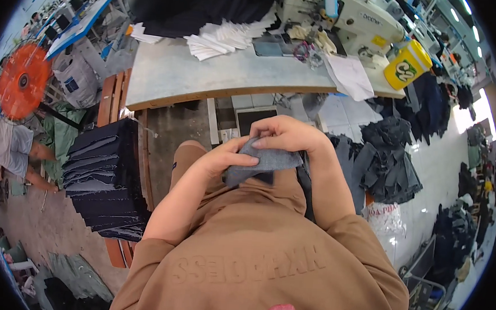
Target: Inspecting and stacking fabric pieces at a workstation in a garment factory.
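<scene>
A small piece of grey-blue denim [278, 163] is held between my two hands, above my lap and just in front of the table's near edge. My left hand [225, 155] pinches its left side, the thumb lying on top of the cloth. With bent fingers, my right hand [286, 133] grips the upper edge of the same piece. A darker flap of cloth hangs below it, and parts of the fingers are hidden behind the fabric.
A sewing machine [364, 23] stands on the white table [190, 75] beside a yellow bucket [408, 65], white strips [221, 39] and black cloth [206, 4]. Folded dark denim [105, 169] is stacked on a wooden bench at left. An orange fan [23, 80] and another person [5, 137] are far left. Grey denim [392, 164] hangs right.
</scene>
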`<state>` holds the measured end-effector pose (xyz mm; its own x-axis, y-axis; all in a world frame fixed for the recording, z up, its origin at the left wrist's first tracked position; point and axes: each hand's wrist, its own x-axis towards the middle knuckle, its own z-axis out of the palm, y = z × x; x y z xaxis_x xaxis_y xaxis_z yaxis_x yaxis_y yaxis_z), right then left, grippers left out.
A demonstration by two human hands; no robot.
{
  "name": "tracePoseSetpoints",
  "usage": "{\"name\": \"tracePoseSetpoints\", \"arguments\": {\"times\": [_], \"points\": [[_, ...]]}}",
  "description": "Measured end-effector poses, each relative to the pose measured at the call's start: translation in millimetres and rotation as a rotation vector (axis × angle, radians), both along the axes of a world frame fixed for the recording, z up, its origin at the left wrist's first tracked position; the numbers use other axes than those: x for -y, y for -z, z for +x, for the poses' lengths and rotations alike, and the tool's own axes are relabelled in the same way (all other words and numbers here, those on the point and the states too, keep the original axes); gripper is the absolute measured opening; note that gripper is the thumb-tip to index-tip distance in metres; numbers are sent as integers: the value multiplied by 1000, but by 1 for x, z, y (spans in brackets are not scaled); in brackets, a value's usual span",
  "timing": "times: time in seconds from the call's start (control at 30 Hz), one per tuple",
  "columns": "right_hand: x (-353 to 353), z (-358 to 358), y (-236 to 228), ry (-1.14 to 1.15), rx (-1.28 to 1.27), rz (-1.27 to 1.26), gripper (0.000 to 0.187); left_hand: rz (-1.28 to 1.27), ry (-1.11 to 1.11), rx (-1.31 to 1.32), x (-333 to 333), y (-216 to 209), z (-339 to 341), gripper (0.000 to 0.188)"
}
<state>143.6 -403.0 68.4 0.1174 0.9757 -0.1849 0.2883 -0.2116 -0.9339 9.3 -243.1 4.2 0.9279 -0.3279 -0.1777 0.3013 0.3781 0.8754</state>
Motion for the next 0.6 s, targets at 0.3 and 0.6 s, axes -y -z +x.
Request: {"name": "tracePoseSetpoints", "arguments": {"times": [0.3, 0.6], "points": [[22, -7, 24, 171, -359, -98, 15, 32, 149, 72, -15, -18, -2, 28], [8, -12, 13, -65, -552, -6, 28, 694, 295, 309, -65, -88, 34, 17]]}}
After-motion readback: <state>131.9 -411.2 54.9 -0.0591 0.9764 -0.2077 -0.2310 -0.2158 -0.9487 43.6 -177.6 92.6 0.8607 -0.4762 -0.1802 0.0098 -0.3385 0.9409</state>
